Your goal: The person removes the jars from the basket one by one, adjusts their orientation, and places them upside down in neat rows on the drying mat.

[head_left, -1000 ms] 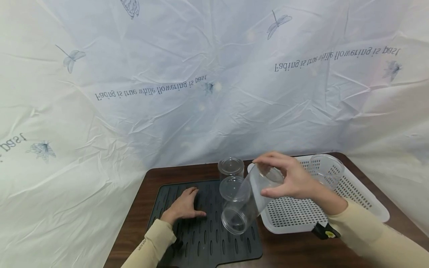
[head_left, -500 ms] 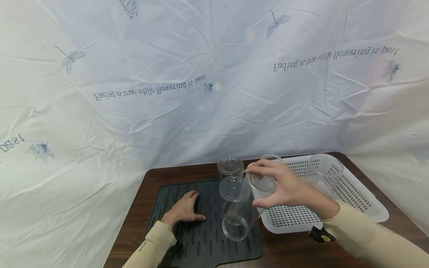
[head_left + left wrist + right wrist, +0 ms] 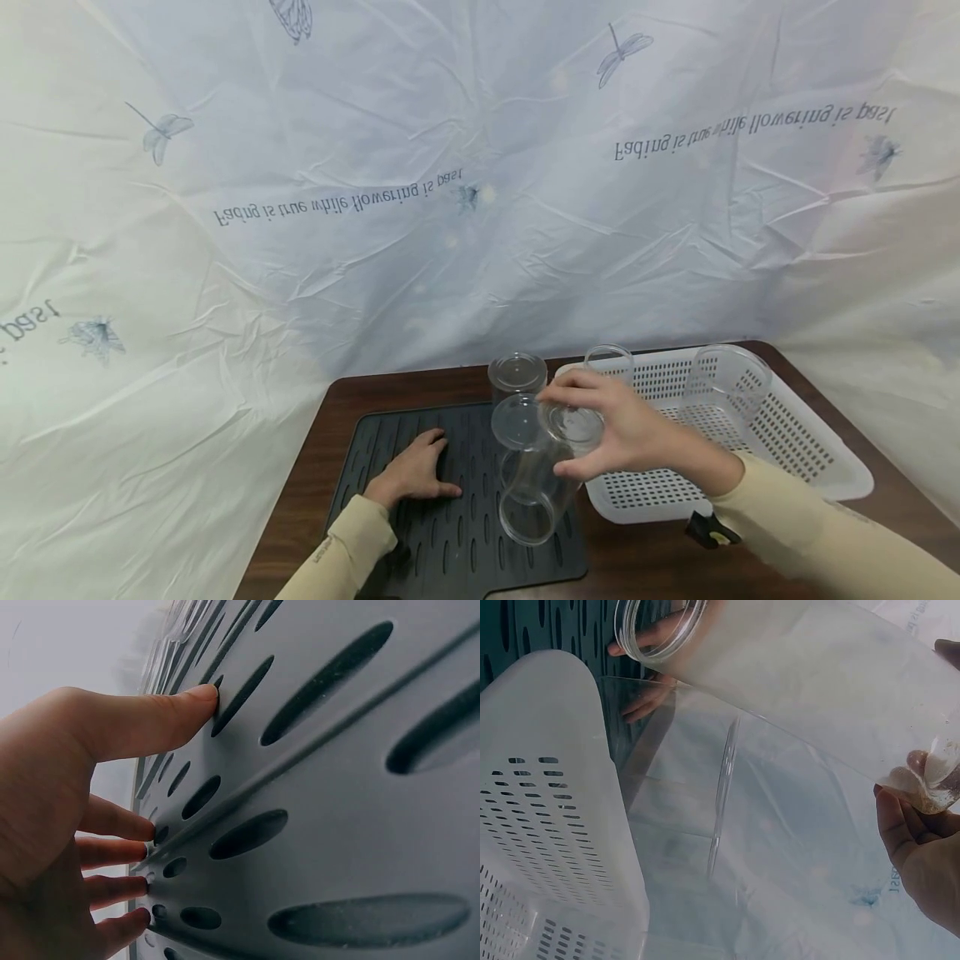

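Note:
My right hand grips the base end of a tall clear jar, tilted with its open mouth down over the front right of the dark drying mat. In the right wrist view the thumb and fingers curl round the base of that jar. On the mat's left part rests my left hand, fingers spread and holding nothing; in the left wrist view the fingertips touch the slotted mat. Two other clear jars, a rear one and a nearer one, stand base up along the mat's right edge.
A white perforated basket stands right of the mat, under my right forearm. Inside it are a wide clear container and a smaller clear jar at the back. A brown table lies beneath, with a printed sheet behind.
My right hand has moved left and down with the jar, which leans less. The smaller jar in the basket has come into view behind it. My left hand has stayed in place.

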Demonstrator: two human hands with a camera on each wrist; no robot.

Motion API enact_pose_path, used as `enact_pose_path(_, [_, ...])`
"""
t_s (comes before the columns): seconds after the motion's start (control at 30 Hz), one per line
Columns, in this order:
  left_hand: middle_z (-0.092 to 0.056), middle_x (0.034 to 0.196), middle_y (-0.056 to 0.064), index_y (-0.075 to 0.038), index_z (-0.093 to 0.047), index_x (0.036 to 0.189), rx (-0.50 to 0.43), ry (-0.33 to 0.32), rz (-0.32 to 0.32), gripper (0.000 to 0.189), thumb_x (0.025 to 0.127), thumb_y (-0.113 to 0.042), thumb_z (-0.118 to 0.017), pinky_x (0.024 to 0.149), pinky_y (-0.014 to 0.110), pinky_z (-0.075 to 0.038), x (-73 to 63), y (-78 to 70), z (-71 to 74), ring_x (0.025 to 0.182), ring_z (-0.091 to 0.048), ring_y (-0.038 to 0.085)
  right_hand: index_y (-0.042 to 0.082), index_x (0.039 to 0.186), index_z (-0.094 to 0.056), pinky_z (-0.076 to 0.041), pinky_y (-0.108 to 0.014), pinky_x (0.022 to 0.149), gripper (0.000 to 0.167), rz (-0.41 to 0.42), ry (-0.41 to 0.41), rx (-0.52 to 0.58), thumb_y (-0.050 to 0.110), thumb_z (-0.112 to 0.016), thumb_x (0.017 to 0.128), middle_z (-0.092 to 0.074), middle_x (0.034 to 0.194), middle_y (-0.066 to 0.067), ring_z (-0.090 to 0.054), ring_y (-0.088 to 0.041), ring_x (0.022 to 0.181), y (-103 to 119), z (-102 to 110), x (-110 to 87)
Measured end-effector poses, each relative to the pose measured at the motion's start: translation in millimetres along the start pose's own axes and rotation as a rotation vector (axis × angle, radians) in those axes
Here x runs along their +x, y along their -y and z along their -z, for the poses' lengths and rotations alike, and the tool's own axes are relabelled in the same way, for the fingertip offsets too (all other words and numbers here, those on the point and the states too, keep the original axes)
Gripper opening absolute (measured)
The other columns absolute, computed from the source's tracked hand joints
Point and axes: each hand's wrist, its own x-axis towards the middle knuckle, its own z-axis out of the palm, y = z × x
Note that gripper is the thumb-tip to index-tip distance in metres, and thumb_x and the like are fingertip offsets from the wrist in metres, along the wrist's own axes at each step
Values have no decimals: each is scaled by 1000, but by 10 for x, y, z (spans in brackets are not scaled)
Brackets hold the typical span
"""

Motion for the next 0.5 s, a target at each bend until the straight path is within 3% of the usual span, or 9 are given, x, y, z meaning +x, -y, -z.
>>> enact_pose_path(0.5, [-37, 152, 17, 1, -49, 140, 29, 20, 6, 93, 74, -57, -79, 107, 53, -40, 14, -14, -2, 140, -37, 36, 18, 126, -65, -54, -32, 80, 64, 28, 35, -77, 47, -84, 72, -58, 119, 5, -57, -11, 103, -81, -160, -32])
